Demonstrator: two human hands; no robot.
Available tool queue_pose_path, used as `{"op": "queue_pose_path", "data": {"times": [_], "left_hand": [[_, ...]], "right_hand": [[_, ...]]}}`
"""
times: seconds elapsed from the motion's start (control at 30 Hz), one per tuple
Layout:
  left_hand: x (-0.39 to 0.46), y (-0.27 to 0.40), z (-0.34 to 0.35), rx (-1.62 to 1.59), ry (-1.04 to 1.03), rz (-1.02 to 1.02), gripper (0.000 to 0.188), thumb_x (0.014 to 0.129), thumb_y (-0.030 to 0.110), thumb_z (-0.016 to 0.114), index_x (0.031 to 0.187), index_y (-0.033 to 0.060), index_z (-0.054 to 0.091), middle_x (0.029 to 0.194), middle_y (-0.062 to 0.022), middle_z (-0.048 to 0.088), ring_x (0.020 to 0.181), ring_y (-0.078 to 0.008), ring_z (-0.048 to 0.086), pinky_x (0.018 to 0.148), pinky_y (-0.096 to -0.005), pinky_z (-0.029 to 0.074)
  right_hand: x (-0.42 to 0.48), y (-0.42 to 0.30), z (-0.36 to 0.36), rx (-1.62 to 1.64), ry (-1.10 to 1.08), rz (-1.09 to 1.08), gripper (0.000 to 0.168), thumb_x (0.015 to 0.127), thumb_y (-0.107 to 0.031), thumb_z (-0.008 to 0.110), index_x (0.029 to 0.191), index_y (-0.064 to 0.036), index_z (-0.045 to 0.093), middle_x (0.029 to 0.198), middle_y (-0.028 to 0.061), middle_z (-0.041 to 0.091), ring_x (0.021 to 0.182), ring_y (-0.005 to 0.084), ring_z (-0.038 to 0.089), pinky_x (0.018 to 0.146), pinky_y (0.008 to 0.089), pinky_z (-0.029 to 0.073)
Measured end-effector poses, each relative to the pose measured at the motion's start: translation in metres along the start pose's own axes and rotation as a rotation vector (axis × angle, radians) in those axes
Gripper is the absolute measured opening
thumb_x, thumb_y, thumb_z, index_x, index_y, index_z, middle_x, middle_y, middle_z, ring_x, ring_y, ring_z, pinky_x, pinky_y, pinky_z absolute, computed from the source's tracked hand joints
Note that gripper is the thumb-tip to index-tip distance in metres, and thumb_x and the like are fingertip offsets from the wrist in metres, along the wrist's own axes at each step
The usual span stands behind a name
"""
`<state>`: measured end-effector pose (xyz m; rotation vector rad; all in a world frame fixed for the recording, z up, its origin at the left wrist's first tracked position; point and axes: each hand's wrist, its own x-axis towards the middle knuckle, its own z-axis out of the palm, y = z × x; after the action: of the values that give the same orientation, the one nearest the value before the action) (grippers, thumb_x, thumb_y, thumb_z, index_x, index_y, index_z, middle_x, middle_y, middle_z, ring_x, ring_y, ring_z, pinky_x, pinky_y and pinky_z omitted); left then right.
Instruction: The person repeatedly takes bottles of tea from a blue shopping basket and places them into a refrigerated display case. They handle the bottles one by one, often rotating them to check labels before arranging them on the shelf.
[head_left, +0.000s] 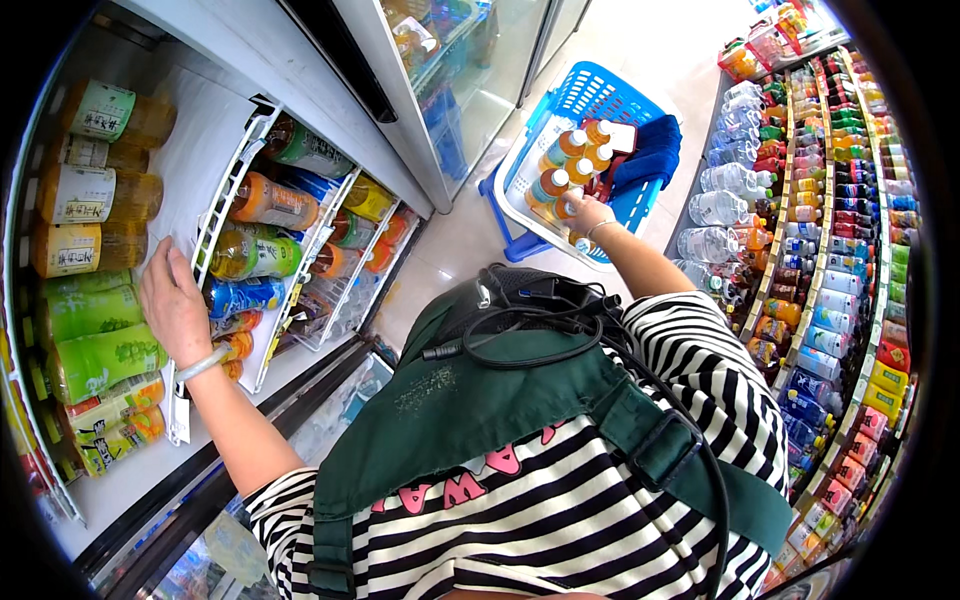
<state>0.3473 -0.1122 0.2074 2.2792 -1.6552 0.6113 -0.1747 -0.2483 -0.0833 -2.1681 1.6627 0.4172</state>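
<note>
My left hand (175, 304), with a pale bangle at the wrist, reaches into an open drinks cooler. It holds nothing that I can see, and its fingers are extended over a white shelf (191, 161). Just beside it are green-labelled bottles (97, 311) and amber tea bottles (79, 195) lying in view along the shelf. My right hand (589, 214) grips the top of an orange drink bottle (562, 208) in a blue and white plastic basket (600, 86). Several similar orange bottles (579, 171) stand close together there, next to a dark blue cloth (649, 154).
Wire-fronted lower shelves (225, 195) hold assorted bottles. A glass cooler door (469, 90) stands between cooler and basket. The basket sits on a blue stool-like support (514, 244) on the tiled floor (424, 274). Shelves of bottled drinks (806, 225) run along the right.
</note>
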Motion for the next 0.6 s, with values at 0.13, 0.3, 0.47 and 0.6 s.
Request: {"op": "queue_pose_path", "data": {"times": [0.13, 0.3, 0.47, 0.6], "left_hand": [[0.000, -0.002, 0.001, -0.003, -0.031, -0.019, 0.034, 0.093, 0.030, 0.039, 0.111, 0.0071, 0.057, 0.110, -0.0159, 0.057, 0.103, -0.0337, 0.050, 0.090, -0.0389, 0.037], [-0.001, -0.003, 0.002, -0.026, -0.039, -0.019, 0.034, 0.093, 0.030, 0.039, 0.111, 0.0069, 0.057, 0.111, -0.0156, 0.057, 0.104, -0.0336, 0.050, 0.090, -0.0386, 0.037], [-0.002, 0.000, -0.001, 0.049, 0.000, -0.028, 0.033, 0.092, 0.030, 0.041, 0.111, 0.0074, 0.057, 0.109, -0.0145, 0.058, 0.102, -0.0331, 0.051, 0.088, -0.0383, 0.039], [-0.006, -0.003, 0.000, 0.038, 0.043, -0.039, 0.032, 0.092, 0.030, 0.041, 0.110, 0.0091, 0.058, 0.109, -0.0134, 0.058, 0.102, -0.0326, 0.052, 0.088, -0.0390, 0.039]], "right_hand": [[0.014, 0.009, 0.009, 0.063, 0.129, 0.010, 0.028, 0.082, -0.020, 0.053, 0.108, -0.016, 0.047, 0.086, 0.0208, 0.062, 0.080, 0.0345, 0.063, 0.069, 0.0420, 0.051], [0.001, 0.029, -0.046, 0.389, 0.138, -0.090, 0.030, 0.077, -0.030, 0.060, 0.102, -0.013, 0.056, 0.083, 0.0179, 0.063, 0.072, 0.0305, 0.063, 0.068, 0.0385, 0.050], [-0.022, 0.003, -0.131, 0.390, 0.033, -0.155, 0.029, 0.078, -0.028, 0.060, 0.100, -0.010, 0.056, 0.084, 0.0151, 0.063, 0.077, 0.0241, 0.063, 0.072, 0.0326, 0.049], [-0.037, -0.023, -0.189, 0.370, 0.051, -0.277, 0.034, 0.076, -0.033, 0.061, 0.102, -0.012, 0.057, 0.081, 0.0136, 0.062, 0.077, 0.0248, 0.063, 0.069, 0.0340, 0.048]]}}
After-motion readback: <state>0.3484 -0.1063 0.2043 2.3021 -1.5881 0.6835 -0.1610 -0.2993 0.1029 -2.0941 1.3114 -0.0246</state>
